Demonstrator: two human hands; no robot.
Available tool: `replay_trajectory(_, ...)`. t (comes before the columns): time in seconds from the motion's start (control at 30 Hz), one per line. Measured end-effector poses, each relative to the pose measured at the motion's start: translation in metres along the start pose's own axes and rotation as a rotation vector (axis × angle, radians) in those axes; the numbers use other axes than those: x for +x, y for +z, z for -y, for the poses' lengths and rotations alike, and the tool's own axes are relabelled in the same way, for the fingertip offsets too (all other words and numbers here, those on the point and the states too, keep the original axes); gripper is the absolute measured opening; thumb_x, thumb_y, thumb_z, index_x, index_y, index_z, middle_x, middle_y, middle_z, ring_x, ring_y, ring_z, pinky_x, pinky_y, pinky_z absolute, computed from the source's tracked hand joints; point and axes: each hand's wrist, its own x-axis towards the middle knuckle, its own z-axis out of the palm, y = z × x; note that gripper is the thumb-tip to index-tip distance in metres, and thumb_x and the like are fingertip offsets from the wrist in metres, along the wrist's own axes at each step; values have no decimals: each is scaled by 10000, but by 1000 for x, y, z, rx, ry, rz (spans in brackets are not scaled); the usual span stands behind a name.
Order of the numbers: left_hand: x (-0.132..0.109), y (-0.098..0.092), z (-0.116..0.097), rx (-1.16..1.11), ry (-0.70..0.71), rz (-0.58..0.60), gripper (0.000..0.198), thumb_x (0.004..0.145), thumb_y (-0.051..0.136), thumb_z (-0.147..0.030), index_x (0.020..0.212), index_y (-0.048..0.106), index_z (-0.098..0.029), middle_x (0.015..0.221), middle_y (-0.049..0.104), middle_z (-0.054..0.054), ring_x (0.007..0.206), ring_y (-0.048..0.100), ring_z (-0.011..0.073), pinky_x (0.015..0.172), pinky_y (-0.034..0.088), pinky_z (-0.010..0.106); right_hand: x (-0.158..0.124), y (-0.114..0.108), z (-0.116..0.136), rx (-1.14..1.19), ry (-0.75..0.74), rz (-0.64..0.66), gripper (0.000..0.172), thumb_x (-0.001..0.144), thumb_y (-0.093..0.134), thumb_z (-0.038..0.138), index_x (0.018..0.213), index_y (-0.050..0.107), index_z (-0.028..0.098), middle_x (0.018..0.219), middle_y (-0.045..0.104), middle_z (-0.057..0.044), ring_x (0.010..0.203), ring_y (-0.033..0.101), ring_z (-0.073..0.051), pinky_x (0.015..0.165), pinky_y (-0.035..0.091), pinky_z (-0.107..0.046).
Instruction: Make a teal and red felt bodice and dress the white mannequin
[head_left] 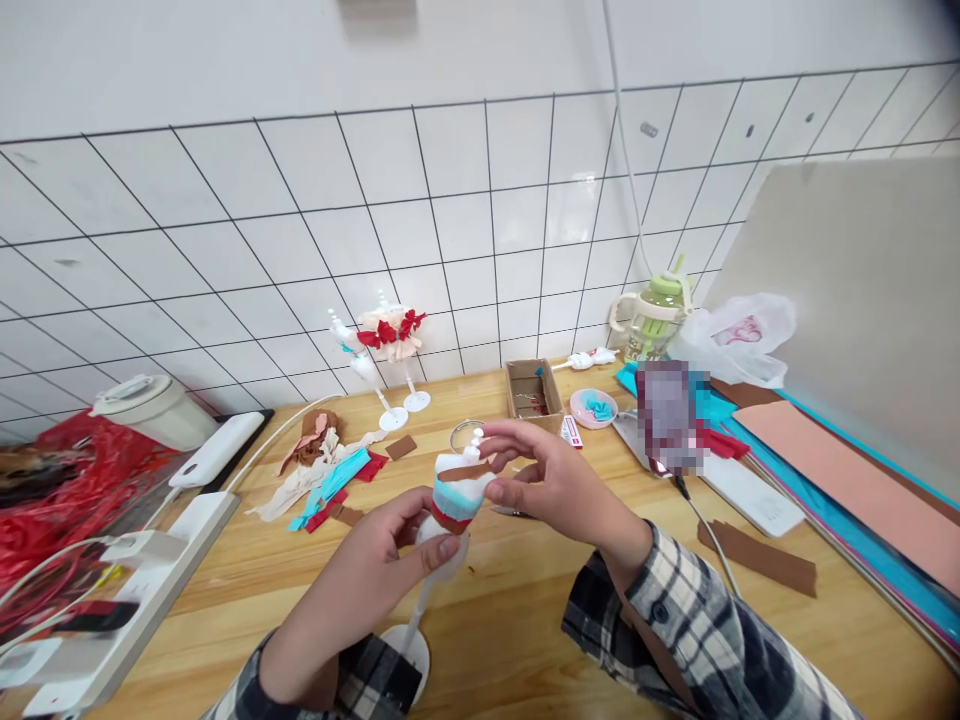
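Observation:
A small white mannequin (447,463) on a stand with a round white base (420,665) is in front of me, its top tilted slightly right. Brown, light blue and red strips wrap around its body. My left hand (360,560) grips the mannequin low on the body, thumb in front and fingers behind. With thumb and fingers my right hand (566,490) holds the right end of the brown strip (463,472) against the mannequin's upper part. Part of its back is hidden by my fingers.
Two more mannequins stand at the back, one with a cream and red dress (399,335). Coloured scraps (337,485) lie left. A cardboard box (532,390), pink dish (592,408), blurred-out phone (667,415), bottle (652,315) and coloured sheets (847,470) are rightward; a power strip (150,605) lies left.

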Motion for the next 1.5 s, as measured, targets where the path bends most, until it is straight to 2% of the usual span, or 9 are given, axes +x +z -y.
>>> replay_trajectory(0.33,13,11,13,64,-27,-244,372,697,727,-375,1029,644,-228,833,713,42,705,665,205,551,548,285,-2,-5,6,-231,38,-124,117,767,683,272,732,630,174,636,564,31,529,452,-76,473,362,-198)
replay_trajectory(0.53,14,8,19,111,-23,-352,300,740,680,-453,933,674,-223,857,722,26,727,665,200,615,560,294,-5,-12,15,52,-64,-142,205,837,610,373,793,509,201,861,619,-18,641,528,-103,529,455,-219)
replay_trajectory(0.67,26,-1,27,-76,150,-670,318,752,692,-419,975,666,-193,954,733,44,869,674,217,767,555,322,-4,-6,-26,181,-6,-189,127,919,476,337,946,434,220,932,679,-46,669,571,-115,580,487,-251)
replay_trajectory(0.77,51,-7,40,-160,254,-816,298,738,717,-381,947,655,-178,940,731,41,882,674,211,821,543,327,-11,7,-80,-78,58,-304,207,937,383,248,1103,503,213,872,683,-32,598,553,-112,589,472,-268)
replay_trajectory(0.9,95,-14,55,-128,292,-788,328,763,685,-372,1001,636,-151,997,712,64,914,666,215,852,532,340,-23,17,-121,-481,-54,-120,251,832,427,79,890,642,197,838,688,-26,795,616,-154,769,453,-297)
replay_trajectory(1.07,128,-19,71,-174,293,-831,443,783,641,-357,1164,528,-162,1164,650,112,1047,632,219,928,503,349,-20,14,-118,-709,-3,-55,149,757,525,103,799,637,193,758,653,-12,736,586,-158,684,408,-265)
replay_trajectory(1.23,125,-13,98,-181,241,-746,754,718,699,-287,1360,306,-251,1300,562,129,1159,578,219,931,502,344,-16,9,-120,-631,21,-66,205,820,552,192,1011,623,204,829,664,-15,735,591,-154,701,420,-273)
replay_trajectory(1.37,110,-7,122,263,-39,-741,606,720,680,-400,1239,468,-171,1163,618,137,1012,625,251,843,528,398,-15,4,-125,-533,0,-118,341,888,413,130,1197,539,200,862,671,-19,826,602,-159,795,437,-298)
replay_trajectory(1.5,103,-4,135,526,-79,-563,337,758,614,-378,1009,638,-155,1057,666,117,983,614,283,875,482,423,-14,5,-125,-508,27,-193,329,918,392,141,1221,510,194,904,693,-31,871,616,-169,809,444,-313)
